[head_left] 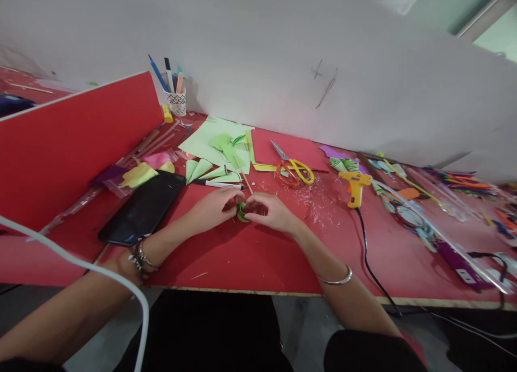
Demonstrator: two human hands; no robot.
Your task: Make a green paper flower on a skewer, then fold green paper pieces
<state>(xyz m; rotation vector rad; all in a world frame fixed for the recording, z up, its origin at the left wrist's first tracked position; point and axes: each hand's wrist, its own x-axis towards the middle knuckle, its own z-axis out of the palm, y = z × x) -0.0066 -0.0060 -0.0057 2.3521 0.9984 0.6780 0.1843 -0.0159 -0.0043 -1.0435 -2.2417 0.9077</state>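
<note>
Between both hands, low over the red table, is a small curled green paper piece (pixel 242 212) with dark lines. My left hand (pixel 215 208) pinches its left side with bent fingers. From the other side my right hand (pixel 270 210) grips it between thumb and fingers. A thin wooden stick (pixel 247 183) slants up and away from the right hand's fingertips; whether it joins the paper is hidden. Just behind the left hand lie a white pen (pixel 222 184) and several cut light-green paper petals (pixel 198 169).
Scissors (pixel 293 170) rest by red paper sheets (pixel 283 147). A yellow glue gun (pixel 355 188) stands at right, its cord crossing the table edge. A black phone (pixel 143 208) lies left, near a red board (pixel 81 146). A pen cup (pixel 176 102) stands behind. A white cable (pixel 100 269) crosses the left forearm.
</note>
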